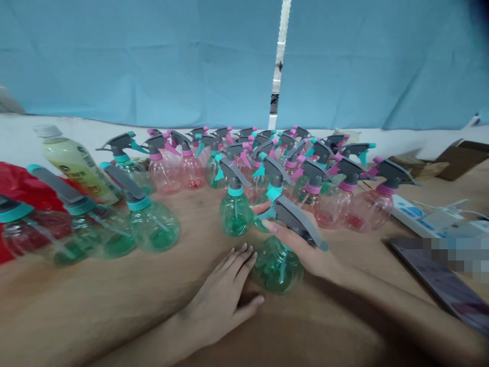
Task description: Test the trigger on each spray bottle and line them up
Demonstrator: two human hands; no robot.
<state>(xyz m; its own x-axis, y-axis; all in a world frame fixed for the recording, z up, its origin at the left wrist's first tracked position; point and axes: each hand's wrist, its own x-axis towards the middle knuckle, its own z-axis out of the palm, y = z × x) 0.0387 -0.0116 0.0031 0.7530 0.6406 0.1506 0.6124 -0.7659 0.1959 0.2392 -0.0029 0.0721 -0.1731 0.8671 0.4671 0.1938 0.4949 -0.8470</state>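
A round green-tinted spray bottle (pixel 277 272) with a grey and turquoise trigger head stands upright on the wooden table, close to me. My right hand (pixel 315 257) is closed around its neck, just below the trigger head; some of the fingers are hidden behind the bottle. My left hand (pixel 229 288) lies palm down on the table, fingers stretched out, its tips close to the left side of that bottle; whether they touch it I cannot tell. Just beyond my hands stands another green spray bottle (pixel 235 214) with a turquoise collar.
Several pink and green spray bottles (pixel 353 211) crowd the back. On the left, more green ones (pixel 155 227) stand by a labelled drink bottle (pixel 78 163) and a red bag (pixel 19 178). A power strip (pixel 414 216), dark flat device (pixel 431 275) and cardboard box (pixel 464 158) lie right.
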